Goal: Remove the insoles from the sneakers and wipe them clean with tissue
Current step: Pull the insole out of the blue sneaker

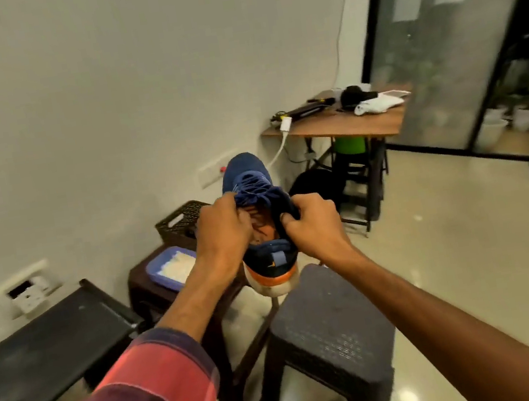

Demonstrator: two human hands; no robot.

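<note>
We are holding the blue sneaker [260, 215] up in the air with both hands, heel toward us and toe pointing away, above the gap between the dark stools [327, 322]. The main risk is the shoe slipping: nothing supports it but our two grips on the collar, and a sharp tug on the insole [263, 231] could wrench the sneaker loose and send it to the floor. If the insole is glued down, pulling hard from one edge may tear or crease it instead of lifting it out.

Our left hand [223, 234] sits at the left side of the opening, its fingers [234, 205] curled in over the tongue and laces; they seem to be reaching inside, though the view there is too blurred to say whether they already pinch the insole. Our right hand [312, 224] is clamped on the right side of the collar, fingers [288, 219] folded tightly over the rim. The orange insole shows inside the shoe, not yet out. The blue tray [160, 272] of what looks like tissue [181, 265] waits on the desk [142, 289] just left of the shoe.
</note>
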